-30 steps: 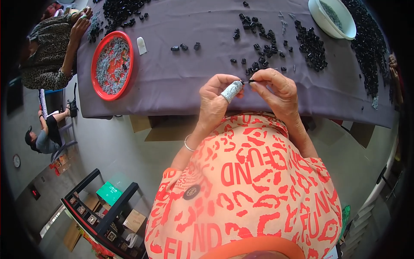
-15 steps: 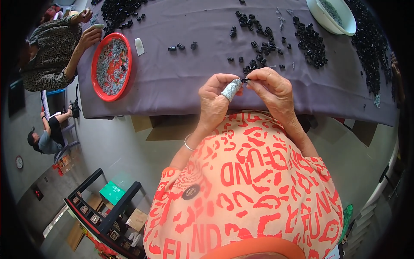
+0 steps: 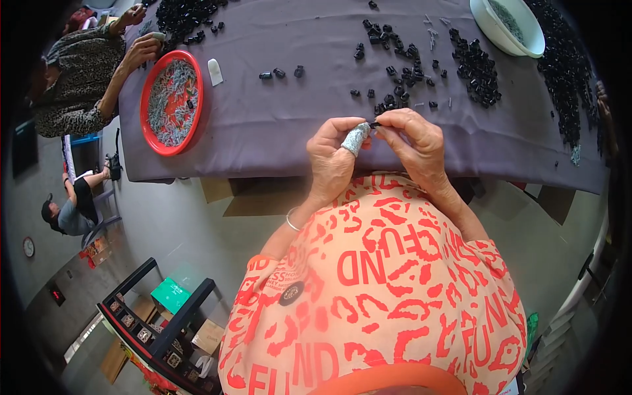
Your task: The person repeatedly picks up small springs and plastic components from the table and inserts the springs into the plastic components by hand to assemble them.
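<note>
Grey-taped at the thumb for grip, the left hand (image 3: 332,158) meets the right hand (image 3: 415,141) over the purple-clothed counter (image 3: 263,118), both pinching one small black plastic piece (image 3: 375,124) near the scattered black pieces (image 3: 395,85).

I am facing a grey tablecloth (image 3: 263,125) where a red tray (image 3: 172,102) of grey pieces is sitting near a small white block (image 3: 215,72). A white bowl (image 3: 505,26) is resting at the far right, and a co-worker's hand (image 3: 140,51) is hovering beside the tray.
</note>
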Demonstrator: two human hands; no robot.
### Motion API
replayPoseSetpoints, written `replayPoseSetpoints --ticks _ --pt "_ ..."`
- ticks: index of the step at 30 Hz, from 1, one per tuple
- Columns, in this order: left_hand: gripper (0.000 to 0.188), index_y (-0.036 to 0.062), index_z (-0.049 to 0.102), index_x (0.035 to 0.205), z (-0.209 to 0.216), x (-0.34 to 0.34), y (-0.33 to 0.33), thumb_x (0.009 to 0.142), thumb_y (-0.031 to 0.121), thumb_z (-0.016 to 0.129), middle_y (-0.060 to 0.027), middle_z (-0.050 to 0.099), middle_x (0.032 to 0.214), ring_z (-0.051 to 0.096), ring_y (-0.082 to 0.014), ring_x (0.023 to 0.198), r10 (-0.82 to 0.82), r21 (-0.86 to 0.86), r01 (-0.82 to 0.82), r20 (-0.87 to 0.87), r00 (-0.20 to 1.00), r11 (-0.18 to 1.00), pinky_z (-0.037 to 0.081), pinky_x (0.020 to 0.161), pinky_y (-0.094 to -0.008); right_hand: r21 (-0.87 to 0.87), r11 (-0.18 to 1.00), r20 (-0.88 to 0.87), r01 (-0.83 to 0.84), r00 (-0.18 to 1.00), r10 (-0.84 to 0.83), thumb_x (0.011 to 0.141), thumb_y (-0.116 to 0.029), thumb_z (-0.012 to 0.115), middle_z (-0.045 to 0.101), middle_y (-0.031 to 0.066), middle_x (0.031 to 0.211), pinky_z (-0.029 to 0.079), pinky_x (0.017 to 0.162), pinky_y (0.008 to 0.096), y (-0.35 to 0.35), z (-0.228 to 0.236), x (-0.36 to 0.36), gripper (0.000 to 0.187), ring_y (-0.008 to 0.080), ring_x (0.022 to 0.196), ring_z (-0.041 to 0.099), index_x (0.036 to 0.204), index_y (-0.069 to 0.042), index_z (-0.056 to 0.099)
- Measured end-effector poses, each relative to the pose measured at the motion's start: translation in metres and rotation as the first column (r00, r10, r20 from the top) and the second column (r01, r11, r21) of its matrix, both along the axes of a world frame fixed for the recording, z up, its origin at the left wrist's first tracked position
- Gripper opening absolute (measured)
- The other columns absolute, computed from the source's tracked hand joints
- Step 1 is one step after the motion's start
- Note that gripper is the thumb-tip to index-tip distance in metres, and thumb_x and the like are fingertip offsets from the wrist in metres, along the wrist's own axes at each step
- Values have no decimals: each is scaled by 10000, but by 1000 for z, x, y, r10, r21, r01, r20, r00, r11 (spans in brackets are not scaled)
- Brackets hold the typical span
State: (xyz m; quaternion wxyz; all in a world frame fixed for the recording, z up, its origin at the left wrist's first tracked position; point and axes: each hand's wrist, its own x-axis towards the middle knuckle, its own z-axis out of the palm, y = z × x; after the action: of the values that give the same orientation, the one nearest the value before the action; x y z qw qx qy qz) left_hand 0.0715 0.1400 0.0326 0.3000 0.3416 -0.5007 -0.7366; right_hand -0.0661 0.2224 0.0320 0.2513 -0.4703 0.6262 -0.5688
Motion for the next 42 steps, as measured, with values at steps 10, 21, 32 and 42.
replayPoseSetpoints --ticks 10,21,32,42 --pt "144 -39 613 1014 0 1 3 870 -44 602 -80 668 881 627 -119 778 11 0 -11 17 1000 1000 514 716 -227 8 1000 89 -1 996 0 814 104 632 632 89 950 532 719 225 -1 -5 5 175 122 815 630 977 40 633" --pt "193 11 653 973 -10 -1 2 790 -50 656 -63 663 960 612 -162 851 12 -319 20 99 995 948 501 747 -268 -132 988 -133 75 987 -93 783 111 641 627 82 883 486 708 250 -5 0 8 187 140 796 602 941 15 610" --pt "241 59 669 953 -14 4 -26 723 -12 682 -79 607 974 565 -231 939 229 -864 243 370 900 442 458 825 -343 2 1000 -430 -6 903 6 762 99 634 587 115 824 508 639 318 -13 -15 0 402 238 712 613 1112 -23 479" --pt "194 -24 613 977 15 -7 -45 864 131 643 -52 627 745 577 -90 561 -424 246 359 307 852 900 446 454 -196 -37 998 -514 -54 857 27 740 87 619 564 157 811 492 637 392 -13 -5 1 384 334 736 598 1091 -14 498"
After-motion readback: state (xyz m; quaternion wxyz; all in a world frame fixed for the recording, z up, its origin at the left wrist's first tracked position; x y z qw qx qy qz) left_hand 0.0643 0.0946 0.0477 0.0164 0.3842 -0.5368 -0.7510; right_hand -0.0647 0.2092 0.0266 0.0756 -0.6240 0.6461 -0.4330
